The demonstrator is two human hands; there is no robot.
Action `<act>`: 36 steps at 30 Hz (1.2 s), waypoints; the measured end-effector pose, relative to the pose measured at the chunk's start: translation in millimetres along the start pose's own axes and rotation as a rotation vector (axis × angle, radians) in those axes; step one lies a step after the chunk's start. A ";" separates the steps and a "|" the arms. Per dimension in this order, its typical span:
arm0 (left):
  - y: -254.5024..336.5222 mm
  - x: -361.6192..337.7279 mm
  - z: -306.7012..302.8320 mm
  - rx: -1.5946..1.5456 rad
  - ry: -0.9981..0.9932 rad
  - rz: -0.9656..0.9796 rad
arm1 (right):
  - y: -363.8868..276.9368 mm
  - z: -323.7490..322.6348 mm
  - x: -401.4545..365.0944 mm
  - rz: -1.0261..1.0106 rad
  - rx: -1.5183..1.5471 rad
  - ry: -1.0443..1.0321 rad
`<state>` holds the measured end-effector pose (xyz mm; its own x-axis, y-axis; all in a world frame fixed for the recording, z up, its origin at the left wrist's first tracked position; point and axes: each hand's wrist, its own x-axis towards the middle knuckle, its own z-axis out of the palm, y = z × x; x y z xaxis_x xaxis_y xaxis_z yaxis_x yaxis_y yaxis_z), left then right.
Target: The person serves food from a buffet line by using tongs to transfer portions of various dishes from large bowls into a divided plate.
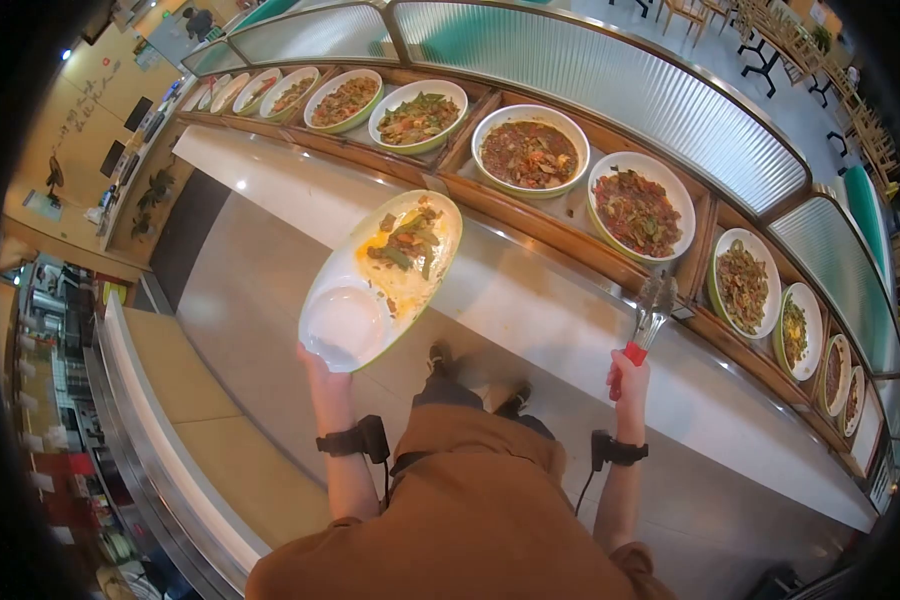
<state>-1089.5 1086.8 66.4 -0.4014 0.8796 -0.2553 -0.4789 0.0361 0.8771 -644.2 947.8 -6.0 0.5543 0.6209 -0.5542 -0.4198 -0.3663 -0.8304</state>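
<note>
My left hand (322,368) grips the near end of an oval plate (315,290), white inside with a green outer edge. On its far half lies some food (410,245), green pieces with orange sauce; the near half has a bare round hollow. My right hand (627,380) is closed around the red handle of metal tongs (654,318). The tongs' head points away from me, just short of a bowl of reddish stew (638,212). Left of that bowl stands another, with dark red-brown food (530,152). A bowl of brownish-green food (744,282) is to the right.
A long wooden-framed counter (560,235) curves across, holding several more food bowls (418,115) on both sides. Ribbed glass panels (600,85) rise behind it. A white ledge (510,275) runs along its near side. At lower left is a second counter (185,440); chairs (685,15) stand beyond the glass.
</note>
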 end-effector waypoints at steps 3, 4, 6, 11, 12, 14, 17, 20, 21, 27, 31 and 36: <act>11.1 27.2 -10.8 -0.061 0.030 -0.025 | -7.8 20.5 -0.5 0.027 -0.014 0.027; 14.7 42.9 -17.1 -0.141 0.050 -0.090 | -15.1 30.0 -5.0 0.045 -0.028 0.039; 20.1 76.3 -22.0 -0.152 0.032 -0.164 | -17.1 50.9 -5.9 0.039 -0.015 0.054; 43.7 143.3 8.1 -0.012 -0.139 -0.112 | -10.3 99.5 -13.5 -0.071 0.033 0.091; 53.0 140.2 23.5 0.091 -0.217 -0.025 | -11.0 111.5 -19.1 -0.062 0.022 0.102; 59.4 177.8 35.4 0.063 -0.254 -0.081 | -9.3 139.2 -26.6 -0.072 0.038 0.136; 29.9 267.0 39.9 -0.182 -0.187 -0.372 | -7.6 173.0 -40.6 -0.080 0.064 0.161; 12.7 303.3 41.2 -0.157 -0.295 -0.353 | -5.4 199.6 -54.6 -0.055 0.071 0.173; 11.2 305.8 46.6 -0.158 -0.329 -0.338 | -6.5 206.2 -55.5 -0.047 0.074 0.175; 20.2 290.5 81.7 -0.135 -0.304 -0.359 | -23.2 222.6 -35.5 -0.100 -0.032 0.164; 4.3 303.6 83.5 -0.143 -0.210 -0.337 | -51.3 238.7 -17.0 -0.047 -0.053 0.153; -13.8 324.6 72.9 -0.187 -0.343 -0.334 | -55.2 249.8 26.6 -0.172 -0.043 0.073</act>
<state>-1156.2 1406.4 1.0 0.0614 0.9407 -0.3336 -0.6812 0.2838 0.6748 -785.9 1157.6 39.5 0.6670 0.6255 -0.4048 -0.2837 -0.2892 -0.9143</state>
